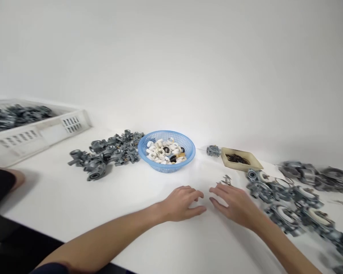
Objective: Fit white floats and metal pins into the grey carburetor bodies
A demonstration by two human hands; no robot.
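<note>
Over the middle of the white table, my left hand (185, 204) is held with fingers curved and thumb apart, nothing in it. My right hand (231, 201) faces it across a small gap, its thumb and fingers also apart and holding nothing I can see. Just beyond the right fingers lie a few small thin metal pieces (226, 180). A blue plastic basket (171, 167) with white ring-like parts (160, 151) and a few black and tan ones stands ahead of both hands.
Grey metal housings (111, 150) are heaped left of the basket. More housings with white rings (287, 213) spread along the right. A beige tray (242, 166) holds dark thin rings. At far left stands a white crate (51, 131) of grey parts; someone's arm (18, 178) rests near it.
</note>
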